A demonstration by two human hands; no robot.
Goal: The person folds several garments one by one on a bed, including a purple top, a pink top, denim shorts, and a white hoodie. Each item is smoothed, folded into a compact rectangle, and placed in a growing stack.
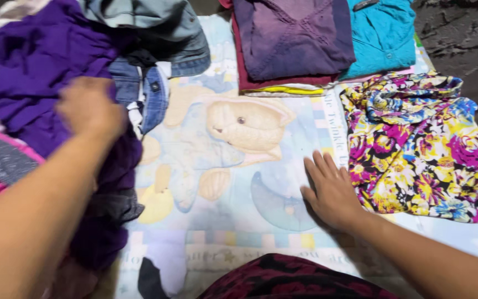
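Even, fairly bright light falls from above; colours read vivid. The left hand and its forearm are smeared by motion blur. The right hand is sharper, casting a soft shadow on the blanket. Top corners fall dark.

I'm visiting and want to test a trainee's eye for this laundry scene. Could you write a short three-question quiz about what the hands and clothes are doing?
1. True or false: the right hand lies flat on the teddy-bear blanket.
2. Which garment does the left hand touch? A) purple garment B) floral garment C) turquoise shirt
3. Fill in: the folded stack at the top has a dusky purple top lying over a ____ and a yellow layer.

Key: 1 true; 2 A; 3 maroon.
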